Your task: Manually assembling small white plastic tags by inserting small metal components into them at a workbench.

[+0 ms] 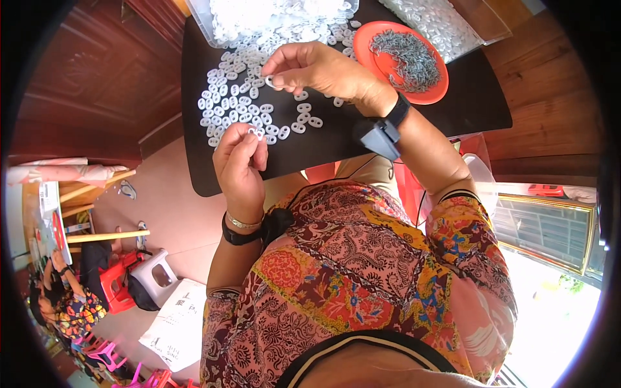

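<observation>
My left hand (239, 161) is closed at the table's near edge, thumb and fingers pinching a small white oval plastic piece with two holes (257, 133). Higher up and to the right, my right hand (320, 70) pinches a similar white two-hole piece (270, 81) between thumb and fingertips. It hovers over many loose white pieces (226, 103) of the same kind, scattered across the dark table (336, 136). To the right of my right hand, an orange-red plate (432, 97) carries a heap of small grey metal parts (404, 61), too small to name exactly.
A clear tub (206, 19) heaped with white pieces stands at the far side. Beside the plate lies a clear bag of white pieces (440, 26). At lower left, another person (71, 304) is near red and white stools (155, 278). A wooden door (84, 84) is at left.
</observation>
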The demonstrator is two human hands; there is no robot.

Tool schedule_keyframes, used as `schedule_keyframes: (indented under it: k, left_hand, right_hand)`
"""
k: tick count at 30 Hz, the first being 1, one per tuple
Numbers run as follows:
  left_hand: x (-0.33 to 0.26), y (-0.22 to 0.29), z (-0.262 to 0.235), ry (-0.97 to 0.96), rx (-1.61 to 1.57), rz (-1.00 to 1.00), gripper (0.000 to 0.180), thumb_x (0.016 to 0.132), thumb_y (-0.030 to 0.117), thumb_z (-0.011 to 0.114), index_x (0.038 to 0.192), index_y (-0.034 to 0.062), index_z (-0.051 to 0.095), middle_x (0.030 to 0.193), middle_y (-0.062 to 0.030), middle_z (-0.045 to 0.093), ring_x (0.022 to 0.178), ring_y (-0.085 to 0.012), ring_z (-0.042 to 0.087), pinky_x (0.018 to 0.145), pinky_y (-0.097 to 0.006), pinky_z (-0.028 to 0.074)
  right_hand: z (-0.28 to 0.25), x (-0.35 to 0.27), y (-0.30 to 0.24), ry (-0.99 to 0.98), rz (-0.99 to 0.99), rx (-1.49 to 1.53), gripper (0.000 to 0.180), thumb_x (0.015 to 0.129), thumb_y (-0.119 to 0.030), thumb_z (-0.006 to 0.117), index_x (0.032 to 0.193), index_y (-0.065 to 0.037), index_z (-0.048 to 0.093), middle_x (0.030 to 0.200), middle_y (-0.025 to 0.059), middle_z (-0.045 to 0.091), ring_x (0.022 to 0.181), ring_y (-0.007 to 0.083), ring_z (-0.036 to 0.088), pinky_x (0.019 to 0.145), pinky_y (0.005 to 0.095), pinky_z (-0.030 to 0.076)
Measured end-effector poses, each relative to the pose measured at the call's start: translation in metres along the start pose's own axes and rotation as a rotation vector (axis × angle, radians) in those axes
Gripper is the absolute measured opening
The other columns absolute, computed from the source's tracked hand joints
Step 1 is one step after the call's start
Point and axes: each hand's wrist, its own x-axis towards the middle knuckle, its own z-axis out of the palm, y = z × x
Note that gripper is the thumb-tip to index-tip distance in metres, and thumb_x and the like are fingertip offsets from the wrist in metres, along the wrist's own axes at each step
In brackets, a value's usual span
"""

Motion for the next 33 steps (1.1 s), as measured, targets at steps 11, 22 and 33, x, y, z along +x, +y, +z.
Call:
schedule_keyframes:
  k: [11, 22, 33]
  left_hand:
    - [0.004, 0.006, 0.023, -0.077, -0.004, 0.017, 0.015, 0.087, 0.012, 0.046, 0.079, 0.0006, 0.051, 0.06, -0.0011, 0.043, 0.051, -0.0069, 0.036, 0.048, -0.02, 0.025]
    - [0.009, 0.004, 0.028, -0.107, -0.045, 0.116, 0.016, 0.09, 0.015, 0.044, 0.083, 0.001, 0.049, 0.063, -0.0026, 0.042, 0.054, -0.0098, 0.037, 0.049, -0.022, 0.027]
    - [0.005, 0.006, 0.018, -0.065, -0.055, 0.121, 0.016, 0.091, 0.014, 0.043, 0.084, 0.0011, 0.049, 0.063, -0.0024, 0.042, 0.054, -0.01, 0.038, 0.05, -0.023, 0.029]
  right_hand:
    - [-0.01, -0.017, -0.016, -0.15, 0.085, 0.591, 0.021, 0.087, -0.014, 0.063, 0.105, -0.002, 0.061, 0.087, 0.0012, 0.064, 0.075, 0.0081, 0.061, 0.069, 0.0204, 0.049]
    - [0.033, -0.039, -0.034, 0.113, 0.078, 0.556, 0.014, 0.085, -0.013, 0.066, 0.094, -0.003, 0.065, 0.082, 0.0002, 0.064, 0.074, 0.006, 0.057, 0.064, 0.0202, 0.045]
    - [0.038, -0.048, -0.029, 0.079, 0.057, 0.547, 0.009, 0.084, -0.006, 0.064, 0.091, 0.0, 0.065, 0.078, 0.0027, 0.064, 0.069, 0.0062, 0.057, 0.062, 0.0189, 0.046]
